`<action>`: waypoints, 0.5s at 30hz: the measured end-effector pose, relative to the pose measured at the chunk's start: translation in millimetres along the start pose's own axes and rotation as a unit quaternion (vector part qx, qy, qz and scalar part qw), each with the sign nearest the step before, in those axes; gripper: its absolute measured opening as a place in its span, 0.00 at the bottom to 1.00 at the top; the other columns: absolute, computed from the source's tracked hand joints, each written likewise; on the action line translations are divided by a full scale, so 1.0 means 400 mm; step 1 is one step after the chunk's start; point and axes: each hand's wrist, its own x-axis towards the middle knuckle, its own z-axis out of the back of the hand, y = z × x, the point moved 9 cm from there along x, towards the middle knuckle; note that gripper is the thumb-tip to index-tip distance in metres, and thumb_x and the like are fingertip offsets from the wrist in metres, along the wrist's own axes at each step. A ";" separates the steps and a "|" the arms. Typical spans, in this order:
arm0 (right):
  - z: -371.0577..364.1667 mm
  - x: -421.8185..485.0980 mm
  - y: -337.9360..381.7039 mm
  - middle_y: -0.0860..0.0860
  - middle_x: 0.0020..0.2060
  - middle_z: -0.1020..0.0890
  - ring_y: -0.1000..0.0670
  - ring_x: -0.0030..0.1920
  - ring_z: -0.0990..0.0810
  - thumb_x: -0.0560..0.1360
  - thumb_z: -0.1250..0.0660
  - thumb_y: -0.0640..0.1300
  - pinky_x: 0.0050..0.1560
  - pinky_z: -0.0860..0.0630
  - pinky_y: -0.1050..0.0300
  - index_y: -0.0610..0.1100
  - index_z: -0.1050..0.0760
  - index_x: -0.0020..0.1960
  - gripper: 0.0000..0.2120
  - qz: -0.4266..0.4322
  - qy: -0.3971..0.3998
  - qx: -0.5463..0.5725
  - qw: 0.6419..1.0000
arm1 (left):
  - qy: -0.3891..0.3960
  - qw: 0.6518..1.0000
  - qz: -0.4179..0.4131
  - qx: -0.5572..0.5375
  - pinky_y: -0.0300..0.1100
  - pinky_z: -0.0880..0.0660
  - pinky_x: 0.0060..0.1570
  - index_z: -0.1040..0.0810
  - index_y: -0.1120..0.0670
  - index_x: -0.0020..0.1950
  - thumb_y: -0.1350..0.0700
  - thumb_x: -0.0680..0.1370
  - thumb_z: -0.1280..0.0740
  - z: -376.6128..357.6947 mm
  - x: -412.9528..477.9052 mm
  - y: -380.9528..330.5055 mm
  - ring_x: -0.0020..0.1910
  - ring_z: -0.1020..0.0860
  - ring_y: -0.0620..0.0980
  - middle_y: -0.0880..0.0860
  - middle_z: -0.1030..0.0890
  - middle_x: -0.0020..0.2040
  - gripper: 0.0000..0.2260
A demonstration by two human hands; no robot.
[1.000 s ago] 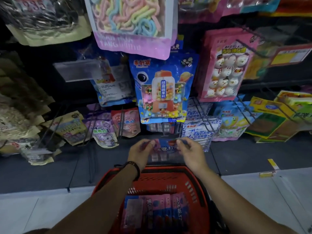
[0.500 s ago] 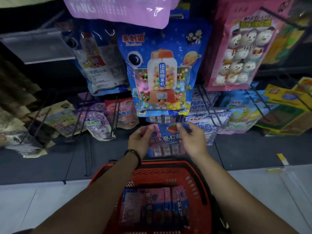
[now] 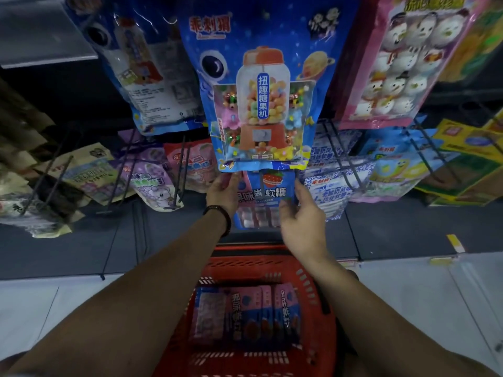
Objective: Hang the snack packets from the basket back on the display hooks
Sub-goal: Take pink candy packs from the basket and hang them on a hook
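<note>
A blue snack packet (image 3: 268,193) with a strawberry picture is held up in front of the lower display row, its top tucked under the big blue candy-machine bag (image 3: 261,91). My left hand (image 3: 223,193) pinches its left top corner. My right hand (image 3: 302,216) grips its right edge. The hook behind the packet is hidden. Below my arms stands the red basket (image 3: 324,330) with several pink and blue snack packets (image 3: 245,314) lying in it.
Black wire hooks (image 3: 343,156) jut out on both sides of my hands, carrying white-blue packets (image 3: 330,186) on the right and purple and pink packets (image 3: 152,183) on the left. A pink snowman bag (image 3: 400,61) hangs upper right. Pale floor tiles lie below the dark shelf base.
Both hands have lifted the blue packet up and toward the display, until its top sits under the candy-machine bag. The view has moved closer to the rack.
</note>
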 end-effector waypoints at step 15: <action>-0.210 -0.218 -0.367 0.46 0.42 0.11 0.46 0.43 0.14 0.74 0.29 0.53 0.51 0.17 0.51 0.47 0.13 0.44 0.11 -0.260 0.255 -0.134 0.922 | 0.160 0.952 -0.020 0.261 0.41 0.22 0.39 0.21 0.55 0.55 0.59 0.81 0.30 0.155 -0.182 0.164 0.41 0.20 0.50 0.51 0.18 0.45 0.04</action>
